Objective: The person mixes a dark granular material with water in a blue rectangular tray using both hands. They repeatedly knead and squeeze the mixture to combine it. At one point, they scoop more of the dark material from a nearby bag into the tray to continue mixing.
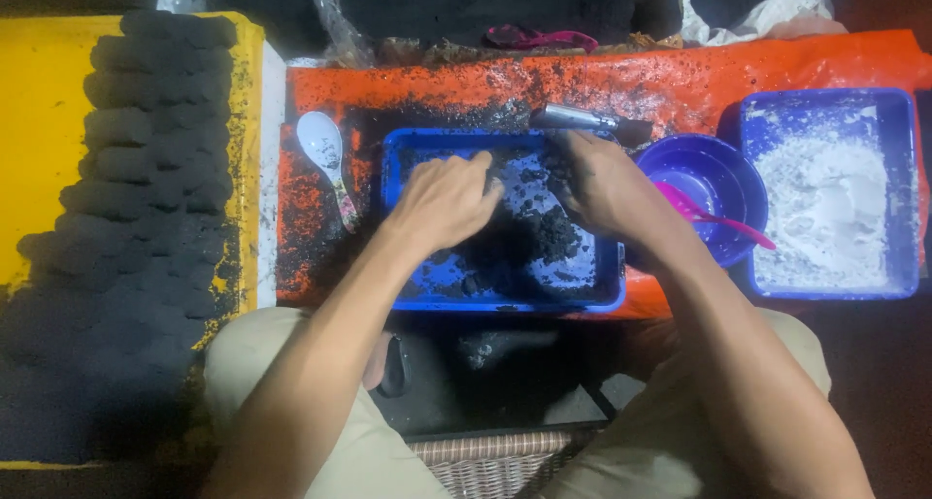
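Black crumbly paste (529,237) lies under both hands' curled fingers (485,183) in the blue tray (403,295); their grip hidden.

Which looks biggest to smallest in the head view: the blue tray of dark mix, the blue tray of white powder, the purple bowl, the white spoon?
1. Blue rectangular plastic tray of dark mix, widest.
2. Blue rectangular tray of white powder, somewhat smaller; partly cut off, so the gap is unsure.
3. Round purple bowl.
4. White ceramic spoon, clearly smallest.
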